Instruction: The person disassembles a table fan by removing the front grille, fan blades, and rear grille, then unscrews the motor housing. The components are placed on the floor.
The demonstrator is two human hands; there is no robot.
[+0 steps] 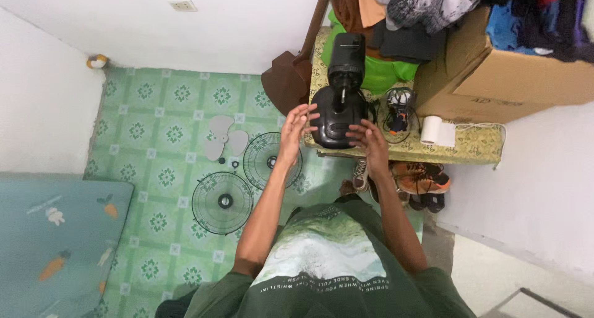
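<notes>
1. At the far left, a mattress with a carrot print was noted on the green tiled floor, well apart from the work.
2. On the floor further right, two round wire fan guards were counted, lying flat and just beside each other, with one pale three-bladed fan blade near them and two small dark fittings between the blade and the guards.
3. The left hand was found raised at the left side of the fan body, fingers spread and open, gripping nothing; contact with the housing could not be confirmed.
4. One black fan body, stripped of guards and blade, was recorded standing on the low table with its bare motor shaft facing the person.
5. The right hand was found at the lower right of the base, fingers loosely curled, resting on or just over it; a firm grip could not be told.
6. It was judged that the body would be best taken by both sides of the base, kept level, with the shaft left untouched.
7. Further right, one tangle of cable, one roll of white tissue and one cardboard box heaped with clothes were noted; several shoes lay under the table.
</notes>
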